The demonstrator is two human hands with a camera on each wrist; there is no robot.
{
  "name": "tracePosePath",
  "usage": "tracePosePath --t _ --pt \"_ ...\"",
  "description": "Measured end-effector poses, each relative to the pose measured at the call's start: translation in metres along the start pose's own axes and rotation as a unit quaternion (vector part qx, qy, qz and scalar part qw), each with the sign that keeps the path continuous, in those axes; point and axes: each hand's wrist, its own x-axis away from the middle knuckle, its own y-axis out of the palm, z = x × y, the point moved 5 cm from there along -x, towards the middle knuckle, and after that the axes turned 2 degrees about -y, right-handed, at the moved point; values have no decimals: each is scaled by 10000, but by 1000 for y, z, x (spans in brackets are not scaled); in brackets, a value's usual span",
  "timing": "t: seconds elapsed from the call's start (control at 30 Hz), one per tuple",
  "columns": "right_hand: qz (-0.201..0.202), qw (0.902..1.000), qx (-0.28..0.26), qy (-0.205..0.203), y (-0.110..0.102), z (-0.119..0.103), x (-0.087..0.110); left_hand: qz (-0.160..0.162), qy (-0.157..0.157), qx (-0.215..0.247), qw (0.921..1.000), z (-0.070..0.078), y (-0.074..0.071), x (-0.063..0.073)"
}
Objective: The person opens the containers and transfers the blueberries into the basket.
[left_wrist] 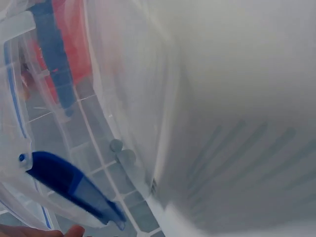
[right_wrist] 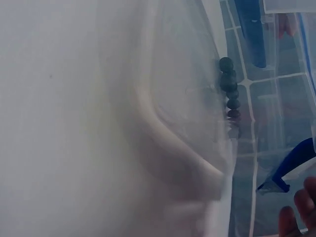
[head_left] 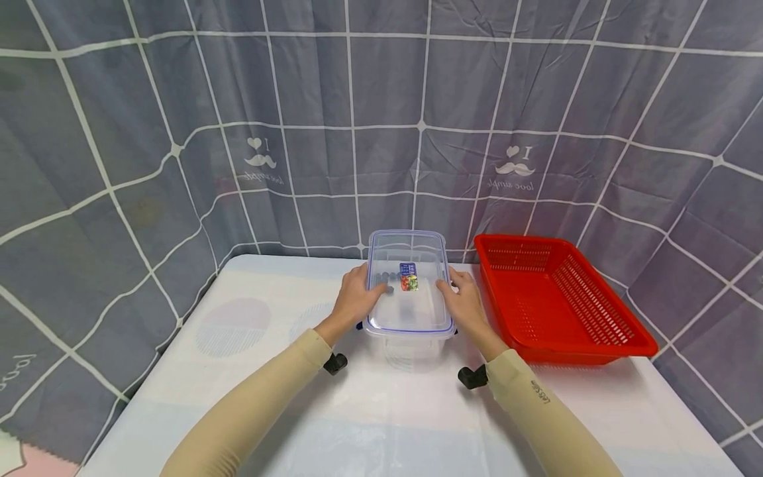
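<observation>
A clear rectangular food container with a transparent lid stands in front of me. The lid has a blue seal line and a printed fruit label. My left hand grips its left side, thumb over the lid's edge. On the opposite side my right hand holds it the same way, thumb at the rim. A blue latch hangs angled outward in the left wrist view, and another latch shows near my fingertips in the right. Several dark round things show through the clear plastic. The fingers beneath the rim are mostly hidden.
To the right stands a red plastic basket with slotted walls, close to my right hand. The white table ends at the back against a grey gridded curtain, which also runs along both sides.
</observation>
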Motion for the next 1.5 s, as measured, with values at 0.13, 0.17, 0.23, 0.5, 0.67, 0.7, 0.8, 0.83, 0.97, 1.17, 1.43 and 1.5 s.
tracePosePath --t 0.13,0.17,0.23,0.5,0.67,0.7,0.8,0.83,0.97,1.17,1.43,1.5 --pt "33 9995 312 -26 -2 -5 3 17 -149 -268 9995 2 -6 3" --pt "11 9994 352 -1 -2 -6 3 19 -164 -367 9992 2 -7 3" --pt "-18 9993 357 45 -3 -7 4 52 -125 -546 9984 2 -9 2" --pt "-187 9988 455 11 -7 -15 5 93 115 -778 9969 7 -16 -1" --pt "-78 9979 619 -197 -12 -26 2 50 183 -779 9968 12 -25 -2" --pt "-77 9975 663 -230 -13 -29 2 43 190 -772 9968 12 -27 -3" --pt "-107 9967 735 -321 -13 -36 0 -44 116 -822 9965 13 -35 -2" --pt "-130 9962 784 -354 -12 -38 0 -82 74 -842 9964 13 -38 -2" --pt "-270 9956 826 -349 -9 -49 -2 -270 -14 -887 9957 11 -49 -1" --pt "-581 9928 1020 -247 2 -68 -7 -482 -45 -848 9952 8 -69 -2" --pt "-942 9882 1191 -192 21 -90 -20 -647 -177 -1045 9923 -1 -96 -8" --pt "-1002 9866 1273 -167 26 -95 -22 -642 -209 -1099 9917 -4 -102 -9"
